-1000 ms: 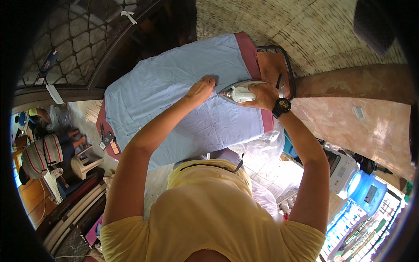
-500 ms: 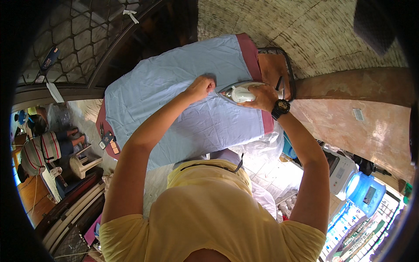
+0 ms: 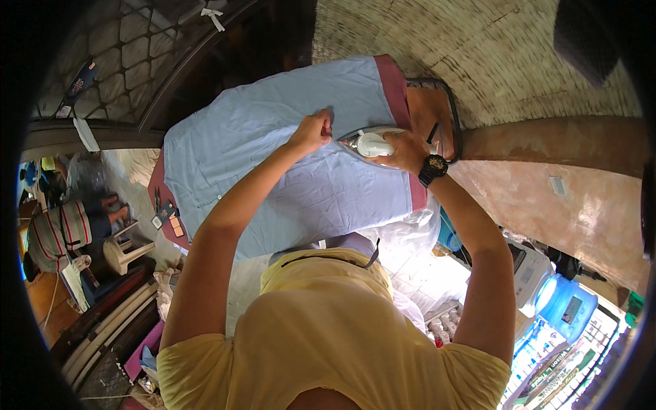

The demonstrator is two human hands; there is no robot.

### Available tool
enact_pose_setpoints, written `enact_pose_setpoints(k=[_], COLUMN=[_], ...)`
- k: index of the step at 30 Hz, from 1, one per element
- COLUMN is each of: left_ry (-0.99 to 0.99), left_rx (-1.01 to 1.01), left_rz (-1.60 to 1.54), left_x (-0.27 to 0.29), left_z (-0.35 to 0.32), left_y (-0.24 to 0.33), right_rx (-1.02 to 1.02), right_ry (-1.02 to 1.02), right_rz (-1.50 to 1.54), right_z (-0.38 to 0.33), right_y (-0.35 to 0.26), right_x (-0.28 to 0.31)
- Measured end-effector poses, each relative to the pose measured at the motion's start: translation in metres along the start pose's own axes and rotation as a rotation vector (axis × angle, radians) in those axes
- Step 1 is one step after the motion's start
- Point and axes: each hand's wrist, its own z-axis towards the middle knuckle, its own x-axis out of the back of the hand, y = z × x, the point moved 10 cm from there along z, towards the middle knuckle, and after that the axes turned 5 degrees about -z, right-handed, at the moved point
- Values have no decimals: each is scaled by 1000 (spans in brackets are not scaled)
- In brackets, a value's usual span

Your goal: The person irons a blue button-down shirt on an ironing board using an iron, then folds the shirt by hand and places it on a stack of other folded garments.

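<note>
A light blue cloth [image 3: 225, 147] is spread over a board with a maroon cover [image 3: 392, 89], which shows at both ends. My right hand [image 3: 406, 152] wraps round the handle of a clothes iron [image 3: 371, 143]. Its pointed tip faces left and its soleplate is down on the cloth near the right end. Just left of that tip, my left hand [image 3: 313, 132] is closed, fingers bent together over the cloth. Whether it pinches a bit of cloth is hidden. A black watch [image 3: 434, 168] sits on my right wrist.
Small dark and tan items [image 3: 171, 219] lie on the board's left end. Past its right end is a brown panel in a black metal frame [image 3: 454, 102]. A plastic stool [image 3: 123, 253] stands left, a blue water jug [image 3: 567, 307] lower right, a metal grille [image 3: 116, 61] upper left.
The iron has slid slightly left with my right hand. My left hand has shifted a little up and left, fingers still closed. The view has turned slightly.
</note>
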Motion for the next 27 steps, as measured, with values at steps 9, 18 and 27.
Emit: enact_pose_setpoints(k=[9, 18, 27], left_ry=[756, 1273, 1202], left_rx=[-172, 461, 469], left_rz=[59, 955, 579], left_x=[90, 204, 217], left_z=[-135, -394, -396], left_y=[8, -84, -145], right_rx=[70, 28, 76], right_ry=[73, -25, 27], right_rz=[-6, 32, 166], right_z=[13, 17, 18], right_y=[-15, -24, -21], right_x=[2, -1, -4])
